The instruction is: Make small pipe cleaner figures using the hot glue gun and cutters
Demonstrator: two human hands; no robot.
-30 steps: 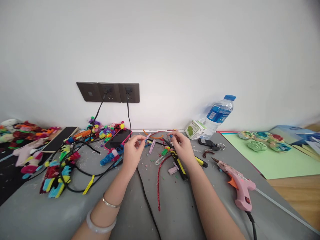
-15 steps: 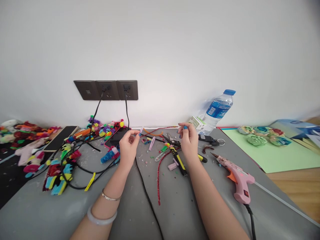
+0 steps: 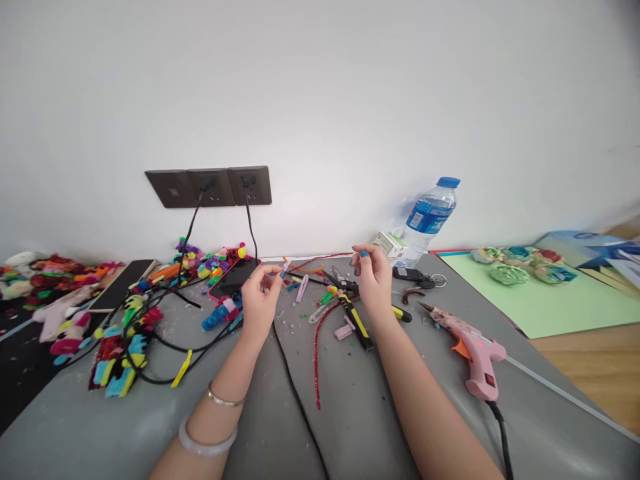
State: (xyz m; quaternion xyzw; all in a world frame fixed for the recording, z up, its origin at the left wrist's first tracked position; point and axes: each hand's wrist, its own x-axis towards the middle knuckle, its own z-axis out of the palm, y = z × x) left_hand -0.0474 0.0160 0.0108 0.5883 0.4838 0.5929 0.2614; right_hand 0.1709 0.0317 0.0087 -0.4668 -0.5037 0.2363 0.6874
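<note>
Left hand (image 3: 259, 295) narrow on lilac piece (image 3: 285, 267), right hand (image 3: 375, 285) well apart (hold unclear), near table's (image 3: 353, 427) far edge

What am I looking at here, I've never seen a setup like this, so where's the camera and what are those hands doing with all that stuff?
There's no machine here, just a person's bare hands. Every picture comes from one camera worn on their head, looking forward and down. The left hand pinches a small lilac piece. The right hand is raised with its fingers curled; whether it holds anything is too small to tell. On the grey table lie a red strand, a tool with yellow-and-black handles, a pink glue gun at the right, and colourful fuzzy pieces at the left. A water bottle leans at the back.
</note>
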